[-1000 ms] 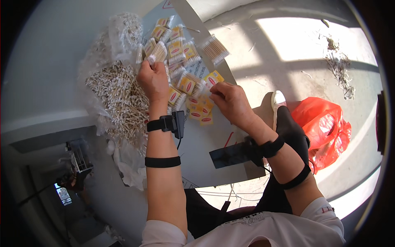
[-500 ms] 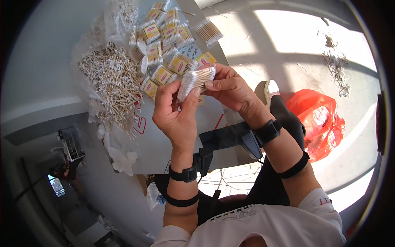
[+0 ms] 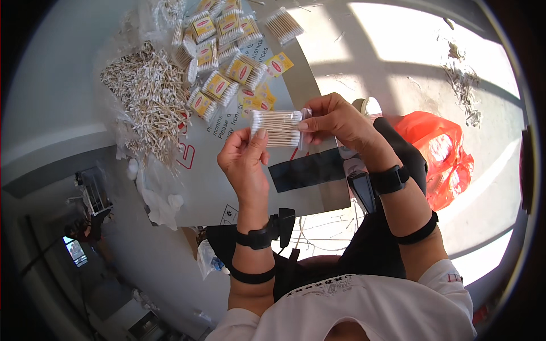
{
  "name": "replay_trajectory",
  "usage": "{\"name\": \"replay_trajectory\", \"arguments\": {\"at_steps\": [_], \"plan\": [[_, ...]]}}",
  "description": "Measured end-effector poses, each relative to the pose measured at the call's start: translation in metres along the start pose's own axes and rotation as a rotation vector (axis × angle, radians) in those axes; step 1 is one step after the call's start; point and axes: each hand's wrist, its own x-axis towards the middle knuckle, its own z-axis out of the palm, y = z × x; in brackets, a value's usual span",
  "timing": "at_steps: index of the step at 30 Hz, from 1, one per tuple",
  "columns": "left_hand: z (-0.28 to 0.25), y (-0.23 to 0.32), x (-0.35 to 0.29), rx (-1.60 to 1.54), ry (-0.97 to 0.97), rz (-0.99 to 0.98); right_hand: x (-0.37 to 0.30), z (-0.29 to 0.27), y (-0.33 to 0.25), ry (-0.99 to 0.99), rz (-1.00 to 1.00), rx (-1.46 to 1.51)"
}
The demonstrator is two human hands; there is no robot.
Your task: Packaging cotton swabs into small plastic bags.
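Both hands hold a clear plastic packet of cotton swabs (image 3: 277, 129) above the table, its wooden sticks lying crosswise. My left hand (image 3: 245, 165) grips the packet's left end, thumb on top. With thumb and fingers, my right hand (image 3: 338, 120) pinches the loose plastic at the right end. Just beyond them lie several yellow cards (image 3: 259, 103), and another yellow card (image 3: 278, 65) is near the table's right edge. Farther off are several swab packets with yellow labels (image 3: 242, 69) and one packet showing no label (image 3: 284, 26). To the left spreads a heap of loose cotton swabs (image 3: 145, 94) on clear plastic.
The grey table (image 3: 222, 182) bears printed lettering and a dark strip (image 3: 307, 170) near its front right. A red plastic bag (image 3: 441, 156) stands on the floor to the right, beside my leg. Scattered debris (image 3: 466, 94) lies farther right on the floor.
The packet has turned from a tilted, edge-on pose to lying flat and level. My right hand has shifted right and now pinches the plastic at its end.
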Motion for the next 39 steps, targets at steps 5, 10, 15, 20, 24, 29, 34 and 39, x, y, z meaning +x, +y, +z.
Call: {"name": "replay_trajectory", "arguments": {"at_steps": [5, 10, 15, 20, 24, 29, 34, 39], "plan": [[-0.018, -0.036, -0.012, 0.563, -0.069, 0.175, -0.015, 0.005, 0.024, 0.255, -0.122, -0.257], [0.010, -0.043, 0.009, 0.425, -0.355, 0.586, -0.015, 0.007, 0.023, 0.584, -0.245, -0.836], [0.051, -0.052, 0.030, 0.836, -0.471, 0.710, -0.014, 0.004, 0.024, 0.557, -0.207, -0.748], [0.065, -0.062, 0.028, 1.352, -0.403, 0.647, -0.009, -0.004, 0.032, 0.566, -0.203, -0.621], [0.063, -0.061, 0.029, 1.353, -0.425, 0.604, -0.011, -0.001, 0.025, 0.549, -0.143, -0.577], [0.066, -0.059, 0.030, 1.451, -0.411, 0.580, -0.016, 0.000, 0.023, 0.469, -0.117, -0.537], [0.069, -0.060, 0.027, 1.485, -0.414, 0.583, -0.024, -0.014, 0.016, 0.360, -0.049, -0.428], [0.070, -0.060, 0.031, 1.500, -0.382, 0.599, -0.025, -0.024, 0.017, 0.478, -0.026, -0.332]]}}
